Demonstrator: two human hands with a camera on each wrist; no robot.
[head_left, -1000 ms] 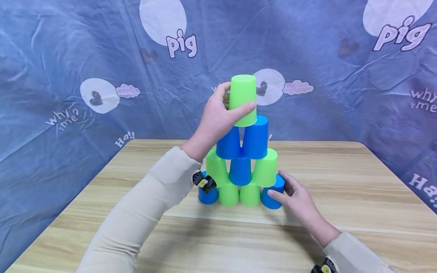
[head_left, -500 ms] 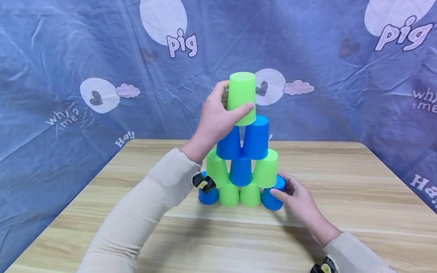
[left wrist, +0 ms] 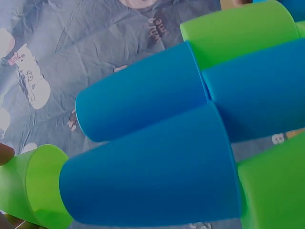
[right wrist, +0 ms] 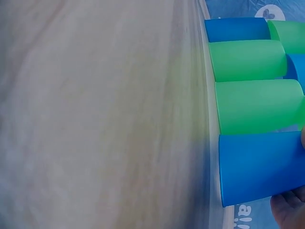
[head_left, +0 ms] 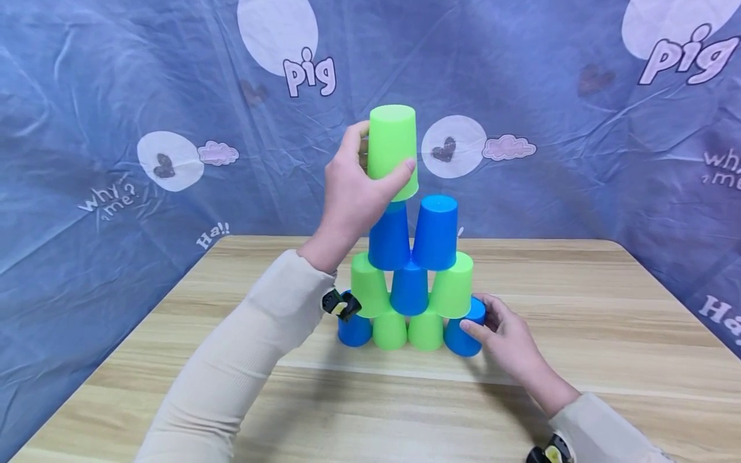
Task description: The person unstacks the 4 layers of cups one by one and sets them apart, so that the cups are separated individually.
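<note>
My left hand [head_left: 356, 186] grips an upside-down green cup [head_left: 392, 141], thumb in front, above a cup pyramid. The green cup's open rim [left wrist: 45, 186] faces the base of a blue cup in the left wrist view. Two blue cups form the third row, one at left [head_left: 389, 239] and one at right [head_left: 435, 233]. Below them, a blue cup [head_left: 410, 290] stands between two green ones. At the bottom right, my right hand [head_left: 512, 341] holds a blue cup [head_left: 463, 339], thumb at its front; its other fingers are partly hidden.
The pyramid stands on a wooden table [head_left: 370, 411]. Two green cups [head_left: 390, 331] and another blue cup [head_left: 354, 331] complete the bottom row, the blue one partly behind a wrist camera [head_left: 341, 305]. A blue printed cloth [head_left: 191, 77] hangs behind.
My left hand has raised the green cup and shifted it left, baring the top of the right third-row blue cup. The right hand and the pyramid have stayed put.
</note>
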